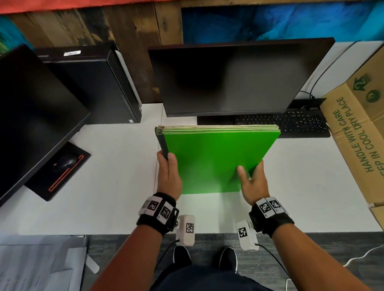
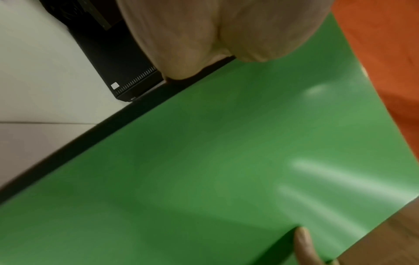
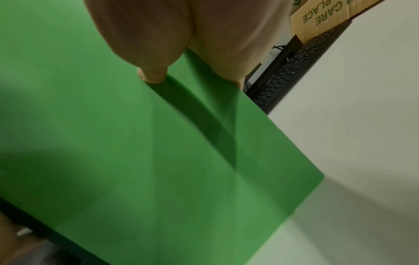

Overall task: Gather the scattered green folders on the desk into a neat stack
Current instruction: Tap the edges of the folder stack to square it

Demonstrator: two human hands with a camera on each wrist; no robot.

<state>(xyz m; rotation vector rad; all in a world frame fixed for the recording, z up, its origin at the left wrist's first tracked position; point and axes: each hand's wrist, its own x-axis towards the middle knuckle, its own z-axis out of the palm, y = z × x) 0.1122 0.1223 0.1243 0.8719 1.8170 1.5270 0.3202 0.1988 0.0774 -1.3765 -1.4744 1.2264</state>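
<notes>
A stack of several green folders (image 1: 215,157) stands tilted on its near edge on the white desk (image 1: 113,170), its top leaning away toward the monitor. My left hand (image 1: 168,168) grips the stack's dark left spine, thumb on the front cover. My right hand (image 1: 252,178) holds the lower right edge, thumb pressed on the green cover. The left wrist view shows the green cover (image 2: 226,161) and its dark spine under my palm. The right wrist view shows the cover (image 3: 158,152) with my thumb tip on it. The fingers behind the stack are hidden.
A dark monitor (image 1: 234,77) and a black keyboard (image 1: 295,123) stand right behind the stack. A second monitor (image 1: 24,113), a PC tower (image 1: 96,83) and a mouse (image 1: 65,163) on its pad lie to the left. A cardboard box (image 1: 361,124) stands at the right.
</notes>
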